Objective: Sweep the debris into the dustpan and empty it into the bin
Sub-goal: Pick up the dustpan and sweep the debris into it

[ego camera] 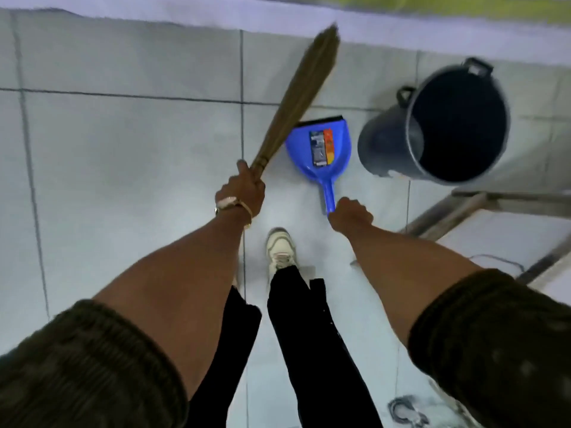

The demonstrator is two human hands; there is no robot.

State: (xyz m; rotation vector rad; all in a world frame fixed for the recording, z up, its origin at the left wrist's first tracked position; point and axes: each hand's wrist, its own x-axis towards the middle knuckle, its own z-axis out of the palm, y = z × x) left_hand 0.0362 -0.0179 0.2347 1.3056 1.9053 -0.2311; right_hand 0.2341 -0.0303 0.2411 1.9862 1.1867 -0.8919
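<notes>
- The left hand is clenching the bound neck of the grass broom, its grip wrapped tight; the bristles are slanting up past the dustpan's lip, and a hard flick risks scattering dust beyond the pan.
- The blue dustpan is hanging tilted just left of the bin, right hand closing its grip on the handle end; so far back, the pan may be wobbling and spilling.
- No debris is showing in the pan through the blur.
- The black bin is leaning, mouth open; a bump could be tipping it.
</notes>
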